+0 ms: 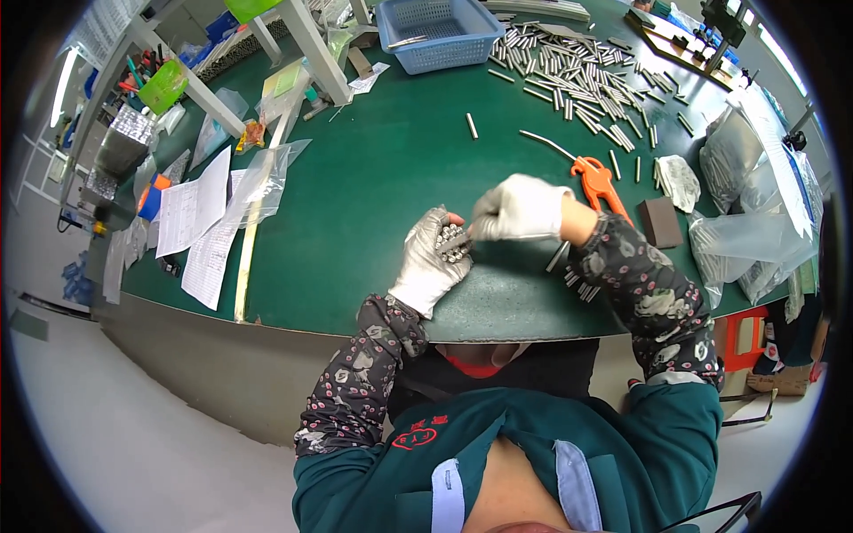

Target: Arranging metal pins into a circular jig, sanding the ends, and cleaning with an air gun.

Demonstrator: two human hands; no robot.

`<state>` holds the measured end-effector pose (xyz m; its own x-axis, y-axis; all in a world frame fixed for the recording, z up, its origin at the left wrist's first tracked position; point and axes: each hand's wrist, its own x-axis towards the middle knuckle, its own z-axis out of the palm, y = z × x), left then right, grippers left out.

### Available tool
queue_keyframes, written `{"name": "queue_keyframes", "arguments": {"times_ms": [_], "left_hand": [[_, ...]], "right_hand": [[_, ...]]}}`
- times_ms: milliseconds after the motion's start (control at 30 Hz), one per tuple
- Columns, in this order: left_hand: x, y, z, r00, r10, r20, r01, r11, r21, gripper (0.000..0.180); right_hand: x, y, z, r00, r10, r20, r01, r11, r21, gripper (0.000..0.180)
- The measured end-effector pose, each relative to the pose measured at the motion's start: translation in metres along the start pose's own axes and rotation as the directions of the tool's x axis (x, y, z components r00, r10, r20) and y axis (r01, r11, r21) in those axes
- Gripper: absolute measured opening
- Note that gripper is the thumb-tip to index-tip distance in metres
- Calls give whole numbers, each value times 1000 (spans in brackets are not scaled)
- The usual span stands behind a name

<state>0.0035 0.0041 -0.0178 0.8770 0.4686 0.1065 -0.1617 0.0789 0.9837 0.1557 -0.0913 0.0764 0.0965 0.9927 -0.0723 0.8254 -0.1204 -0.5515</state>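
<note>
Head view: your gloved left hand [433,264], grip closed, cups a bundle of short metal rods [452,243] above the green table [373,178], near its front edge. Your right hand [518,208] pinches the bundle's top. Orange cutter [597,180] lies just beyond.

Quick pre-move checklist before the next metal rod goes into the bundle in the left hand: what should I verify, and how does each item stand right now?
1. Left hand cups the bundle of metal rods securely: ok, the gloved palm is wrapped under them.
2. Right hand is at the bundle: ok, its fingertips meet the rod ends.
3. Rod ends flush in the bundle: cannot tell, too small and partly covered.
4. Supply within sight: ok, loose rods lie heaped at the far side of the green table.
5. Orange-handled cutter out of the way of the hands: ok, it lies apart, beyond the right wrist.
6. Stray rods near the table edge: not ok, several lie under the right forearm.
</note>
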Motion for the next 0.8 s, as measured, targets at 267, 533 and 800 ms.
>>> {"name": "queue_keyframes", "arguments": {"times_ms": [267, 533, 800], "left_hand": [[2, 0, 5, 989, 141, -53, -118, 941, 316, 30], [3, 4, 9, 986, 151, -77, -116, 934, 338, 23], [3, 2, 7, 982, 187, -36, -161, 918, 361, 22]], "right_hand": [[-4, 8, 3, 999, -28, 14, 29, 997, -70, 26], [-11, 7, -1, 995, 98, -26, -99, 993, -58, 31], [-16, 13, -4, 993, 106, -51, -109, 993, -52, 29]]}}
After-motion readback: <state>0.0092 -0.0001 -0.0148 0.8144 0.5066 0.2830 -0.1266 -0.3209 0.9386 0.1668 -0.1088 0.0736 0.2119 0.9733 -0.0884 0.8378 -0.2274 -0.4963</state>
